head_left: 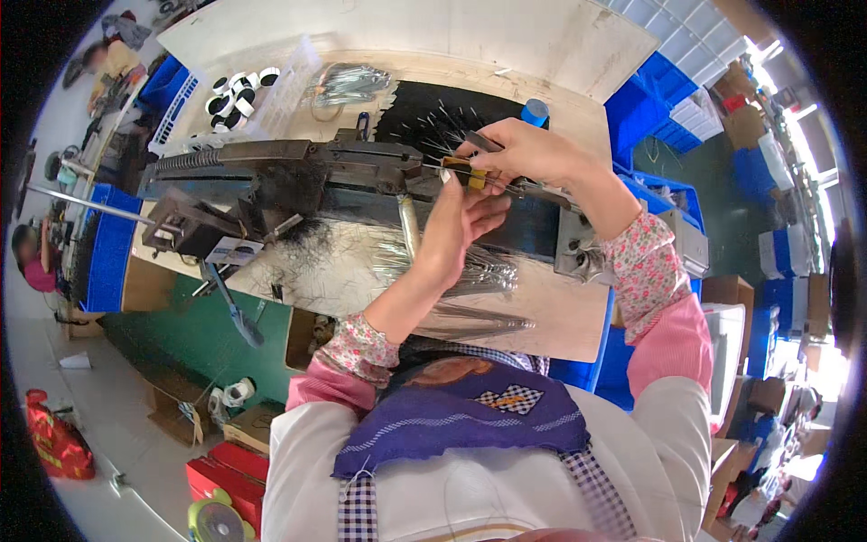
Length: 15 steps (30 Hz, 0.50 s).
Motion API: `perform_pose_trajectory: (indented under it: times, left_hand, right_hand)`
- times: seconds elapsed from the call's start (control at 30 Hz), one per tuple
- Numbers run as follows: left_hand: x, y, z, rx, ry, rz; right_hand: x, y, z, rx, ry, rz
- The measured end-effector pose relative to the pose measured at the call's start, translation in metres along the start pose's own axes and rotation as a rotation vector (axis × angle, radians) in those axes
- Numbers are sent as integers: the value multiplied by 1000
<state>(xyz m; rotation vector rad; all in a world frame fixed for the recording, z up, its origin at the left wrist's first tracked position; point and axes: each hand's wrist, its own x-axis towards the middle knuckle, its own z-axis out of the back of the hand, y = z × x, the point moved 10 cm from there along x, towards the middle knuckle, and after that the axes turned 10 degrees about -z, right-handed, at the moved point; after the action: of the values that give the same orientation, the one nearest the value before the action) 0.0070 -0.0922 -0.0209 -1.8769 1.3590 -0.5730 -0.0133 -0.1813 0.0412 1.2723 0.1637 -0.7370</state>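
Above the machine's right half, my two hands meet at a small yellow-and-black piece [476,177]. My right hand [533,152] grips its right side with the fingers closed, and a dark flat strip [485,142] sticks out between those fingers. My left hand [447,237] is closed from below, its thumb at the left end of the yellow piece and its other fingers curled behind. A thin metal rod seems to run out leftward by the thumb. The long dark metal machine [352,167] lies across the bench beneath both hands.
Thin metal rods [452,271] lie in heaps on the bench [339,294] and on a black cloth [411,104]. A clear basket [287,98] holds black-and-white rings. A blue cylinder [535,112] stands behind my right hand. Blue crates [639,104] are at right; co-workers are at far left.
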Motion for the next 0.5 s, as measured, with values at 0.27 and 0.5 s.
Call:
perform_pose_trajectory:
  times: [0.27, 0.5]
  left_hand:
    - [7, -28, -10, -645, 15, 93]
    - [-2, -25, -7, -667, 16, 52]
  right_hand:
    - [-49, 49, 16, -1125, -654, 517]
    - [-68, 59, -20, -644, -754, 572]
